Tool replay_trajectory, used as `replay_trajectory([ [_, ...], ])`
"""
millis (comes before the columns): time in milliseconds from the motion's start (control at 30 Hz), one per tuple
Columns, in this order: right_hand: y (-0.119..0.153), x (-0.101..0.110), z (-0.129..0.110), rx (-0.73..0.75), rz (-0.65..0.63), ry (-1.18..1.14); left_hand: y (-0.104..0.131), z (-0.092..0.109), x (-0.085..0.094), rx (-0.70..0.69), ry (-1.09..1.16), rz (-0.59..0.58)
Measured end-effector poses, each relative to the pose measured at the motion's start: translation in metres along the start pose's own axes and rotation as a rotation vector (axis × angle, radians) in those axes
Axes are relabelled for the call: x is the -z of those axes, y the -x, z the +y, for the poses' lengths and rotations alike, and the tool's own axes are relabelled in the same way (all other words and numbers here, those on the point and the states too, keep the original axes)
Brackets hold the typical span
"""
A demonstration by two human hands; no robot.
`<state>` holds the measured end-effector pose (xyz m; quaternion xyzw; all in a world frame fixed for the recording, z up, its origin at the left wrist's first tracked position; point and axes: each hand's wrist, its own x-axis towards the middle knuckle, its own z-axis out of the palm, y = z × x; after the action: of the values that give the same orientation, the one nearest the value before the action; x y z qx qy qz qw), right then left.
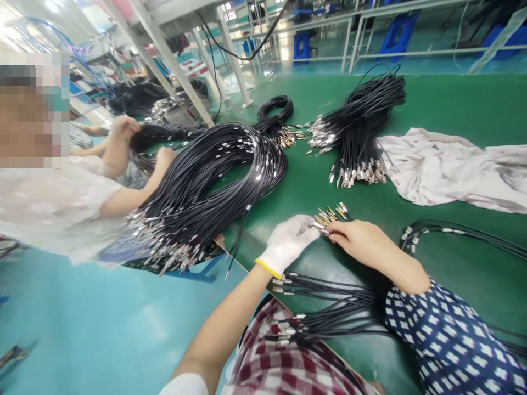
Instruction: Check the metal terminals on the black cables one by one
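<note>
My left hand (290, 241), in a white glove with a yellow cuff, has its fingertips closed on a cable connector (320, 226) with a metal end. From the other side my bare right hand (364, 241) pinches the same connector between thumb and fingers. Just beyond my fingertips, several brass and silver connector ends (341, 210) lie together; their cables are mostly hidden by my right hand. Below my wrists, black cables (341, 296) with silver ends stretch toward the table edge, passing under my right forearm.
A large coil of black cables (263, 159) overhangs the table's left side, where a co-worker's arm (135, 192) reaches in. Farther back are a small coil (276, 109) and a folded cable bundle (362, 120). A white cloth (453, 164) and more cables (465, 230) lie right.
</note>
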<state>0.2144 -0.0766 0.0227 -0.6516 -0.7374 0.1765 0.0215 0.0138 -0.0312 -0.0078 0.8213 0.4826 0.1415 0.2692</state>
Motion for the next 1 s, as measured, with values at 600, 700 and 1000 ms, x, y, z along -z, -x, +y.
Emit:
replay_trajectory([
  [600, 0.011, 0.007, -0.009, 0.057, 0.016, 0.032, -0.003, -0.003, -0.012, -0.143, 0.174, -0.009],
  [700, 0.009, 0.006, -0.021, 0.071, -0.015, -0.175, -0.003, -0.005, -0.007, -0.096, 0.267, -0.026],
  [1000, 0.010, -0.008, -0.018, 0.051, -0.071, -0.725, 0.014, -0.002, 0.013, 0.027, 0.591, -0.097],
])
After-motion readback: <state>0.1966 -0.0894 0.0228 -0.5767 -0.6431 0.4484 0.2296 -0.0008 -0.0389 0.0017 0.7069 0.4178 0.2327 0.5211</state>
